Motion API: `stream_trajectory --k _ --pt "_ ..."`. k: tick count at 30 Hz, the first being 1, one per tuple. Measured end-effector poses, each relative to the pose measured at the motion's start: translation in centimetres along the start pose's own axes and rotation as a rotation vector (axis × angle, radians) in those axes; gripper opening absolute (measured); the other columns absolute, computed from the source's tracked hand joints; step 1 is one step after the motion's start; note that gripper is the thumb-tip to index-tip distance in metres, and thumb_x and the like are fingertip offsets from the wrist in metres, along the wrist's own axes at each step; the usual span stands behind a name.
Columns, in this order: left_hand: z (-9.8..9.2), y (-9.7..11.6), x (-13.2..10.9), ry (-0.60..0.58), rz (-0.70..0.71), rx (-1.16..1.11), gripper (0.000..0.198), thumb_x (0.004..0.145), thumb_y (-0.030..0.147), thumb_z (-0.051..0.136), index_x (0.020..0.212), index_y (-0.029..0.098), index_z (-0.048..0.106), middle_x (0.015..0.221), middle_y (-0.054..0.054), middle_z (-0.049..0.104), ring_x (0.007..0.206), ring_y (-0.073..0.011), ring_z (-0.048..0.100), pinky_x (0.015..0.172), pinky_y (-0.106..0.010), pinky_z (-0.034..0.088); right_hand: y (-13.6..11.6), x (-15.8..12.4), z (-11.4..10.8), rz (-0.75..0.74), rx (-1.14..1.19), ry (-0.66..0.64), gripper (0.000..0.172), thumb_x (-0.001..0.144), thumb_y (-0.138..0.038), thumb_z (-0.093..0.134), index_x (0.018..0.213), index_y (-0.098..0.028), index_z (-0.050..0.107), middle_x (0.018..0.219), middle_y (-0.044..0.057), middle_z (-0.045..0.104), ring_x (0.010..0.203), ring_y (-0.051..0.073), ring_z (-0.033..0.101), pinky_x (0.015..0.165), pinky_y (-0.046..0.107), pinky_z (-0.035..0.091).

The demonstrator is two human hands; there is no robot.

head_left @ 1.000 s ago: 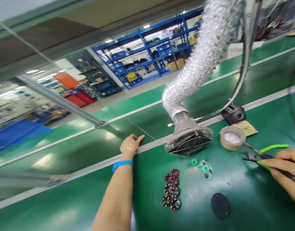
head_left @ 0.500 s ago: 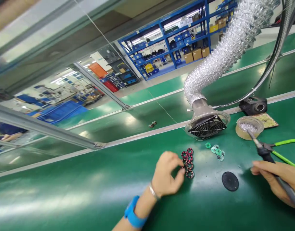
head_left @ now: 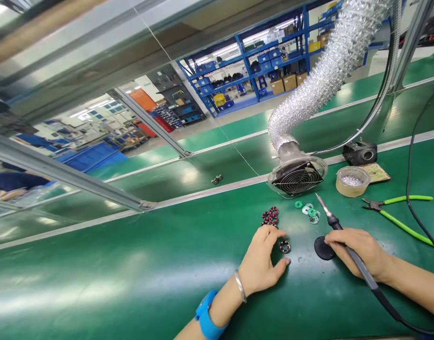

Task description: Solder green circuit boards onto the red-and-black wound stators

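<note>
My left hand (head_left: 261,259), with a silver bangle and a blue wristband above it, has its thumb and fingers apart on either side of a small wound ring coil (head_left: 285,246). More red-and-black ring coils (head_left: 269,216) lie clustered just beyond its fingers, partly covered by them. In my right hand (head_left: 361,250) is a soldering iron (head_left: 358,265), gripped like a pen, its tip pointing up and away toward the fan. A black round disc (head_left: 322,249) lies flat beside the fingertips of that hand. Small green discs (head_left: 311,213) sit between the coils and the iron's tip.
A fume fan (head_left: 299,179) on a silver duct (head_left: 309,89) stands at the bench's back rail. To its right are a round tub (head_left: 352,189) of silvery bits, a black holder (head_left: 361,153) and green-handled cutters (head_left: 403,222). A dark cable hangs at the right.
My right hand has moved left with the soldering iron, away from the tub to beside the black disc. One coil now lies apart from the cluster, between my left thumb and fingers.
</note>
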State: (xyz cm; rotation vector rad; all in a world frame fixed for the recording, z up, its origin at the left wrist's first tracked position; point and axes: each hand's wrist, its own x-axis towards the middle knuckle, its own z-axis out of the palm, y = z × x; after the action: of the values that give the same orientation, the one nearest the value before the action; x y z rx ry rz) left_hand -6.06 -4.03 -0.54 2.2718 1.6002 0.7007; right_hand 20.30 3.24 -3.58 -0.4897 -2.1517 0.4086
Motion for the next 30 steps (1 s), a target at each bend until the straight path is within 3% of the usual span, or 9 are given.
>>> stream_trajectory --k 3,5,8,12,16,20,23,30 --pt "-0.2 -0.5 0.4 -0.063 0.029 -0.001 0.036 0.079 0.011 0.062 0.114 0.019 0.059 0.104 -0.009 0.061 0.098 -0.0245 0.056 0.087 -0.041 0.048 -0.1 -0.1 -0.4 0.036 0.010 -0.009 0.018 0.092 -0.008 0.048 0.105 -0.020 0.053 0.084 0.003 0.069 0.067 0.013 0.066 0.062 0.023 0.052" --pt "0.1 -0.2 1.0 -0.043 0.027 -0.022 0.024 0.083 0.016 0.063 0.106 0.019 0.063 0.099 -0.008 0.065 0.094 -0.0237 0.058 0.085 -0.039 0.048 -0.1 0.0 -0.4 0.060 0.007 -0.024 0.018 0.091 -0.008 0.047 0.103 -0.020 0.052 0.082 0.002 0.068 0.064 0.013 0.065 0.060 0.022 0.052" --pt "1.3 1.7 2.4 0.001 0.037 -0.117 0.023 0.079 0.021 0.071 0.100 0.018 0.064 0.092 -0.006 0.068 0.087 -0.0218 0.061 0.080 -0.035 0.049 -0.4 0.3 -0.4 0.114 -0.006 -0.044 0.020 0.089 -0.007 0.043 0.101 -0.021 0.051 0.076 0.001 0.065 0.060 0.012 0.063 0.057 0.022 0.051" --pt "3.7 4.0 4.1 -0.027 0.095 -0.181 0.023 0.071 0.015 0.074 0.093 0.017 0.067 0.084 -0.005 0.070 0.077 -0.0208 0.062 0.073 -0.032 0.050 -0.8 0.5 -0.5 0.176 -0.013 -0.041 0.022 0.087 -0.006 0.040 0.101 -0.021 0.049 0.074 0.000 0.064 0.060 0.011 0.064 0.057 0.020 0.051" --pt "5.2 4.0 3.8 0.024 0.037 -0.229 0.023 0.074 0.018 0.077 0.095 0.016 0.067 0.084 -0.006 0.069 0.076 -0.0202 0.062 0.071 -0.030 0.051 -1.0 0.7 -0.7 0.188 -0.009 -0.038 0.023 0.086 -0.007 0.039 0.100 -0.021 0.049 0.073 -0.001 0.064 0.059 0.011 0.064 0.056 0.020 0.052" --pt "5.0 3.3 2.9 0.034 0.050 -0.292 0.029 0.080 0.028 0.076 0.105 0.017 0.066 0.091 -0.007 0.071 0.082 -0.0201 0.063 0.077 -0.032 0.051 -1.1 0.9 -0.8 0.184 -0.006 -0.029 0.022 0.086 -0.007 0.041 0.100 -0.021 0.049 0.073 -0.001 0.064 0.058 0.011 0.062 0.055 0.020 0.051" --pt "4.4 2.9 3.0 -0.013 0.060 -0.390 0.031 0.081 0.025 0.074 0.110 0.016 0.065 0.094 -0.008 0.069 0.081 -0.0181 0.062 0.074 -0.029 0.053 -1.5 0.7 -0.6 0.155 -0.014 -0.007 0.022 0.085 -0.007 0.045 0.103 -0.020 0.050 0.075 0.000 0.064 0.058 0.013 0.061 0.056 0.023 0.051" --pt "3.7 2.3 3.8 -0.132 -0.087 -0.555 0.018 0.077 0.009 0.072 0.092 0.016 0.065 0.079 -0.001 0.063 0.068 -0.0124 0.058 0.066 -0.023 0.051 -2.6 1.0 1.2 0.081 -0.042 -0.013 0.019 0.083 -0.011 0.054 0.099 -0.020 0.052 0.076 0.002 0.064 0.062 0.016 0.055 0.055 0.027 0.047"
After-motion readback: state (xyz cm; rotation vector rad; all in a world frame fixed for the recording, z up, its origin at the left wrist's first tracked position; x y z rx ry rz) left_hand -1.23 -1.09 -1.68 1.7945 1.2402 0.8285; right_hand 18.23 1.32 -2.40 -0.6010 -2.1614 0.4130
